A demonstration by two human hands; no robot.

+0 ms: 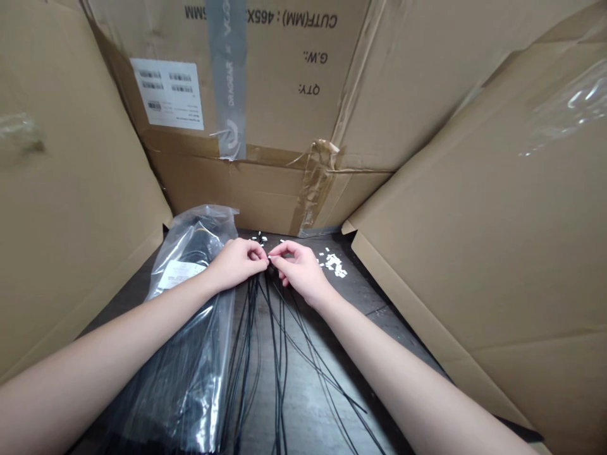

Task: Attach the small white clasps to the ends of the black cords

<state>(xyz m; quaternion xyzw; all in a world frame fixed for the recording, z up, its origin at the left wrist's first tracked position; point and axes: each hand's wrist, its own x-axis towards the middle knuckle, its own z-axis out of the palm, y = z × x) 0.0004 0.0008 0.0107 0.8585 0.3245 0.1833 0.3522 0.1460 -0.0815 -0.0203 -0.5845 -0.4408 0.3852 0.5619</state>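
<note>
In the head view, at the centre, the right hand [302, 270] has its fingertips closed on one small white piece [270, 257]. The left hand [237, 262] has fingertips together; on what, I cannot tell. Thin black wires [245, 354], too crossed for counting, run to lower middle. One clear bag [208, 360] lies lower left.

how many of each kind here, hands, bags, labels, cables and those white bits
Hands: 2 (left hand, right hand)
Clear plastic bag: 1
White labels: 2 (bag label, box label)
Black cables: overlapping, no sure count
Small white pieces: too small to count
Total counted: 5
</note>
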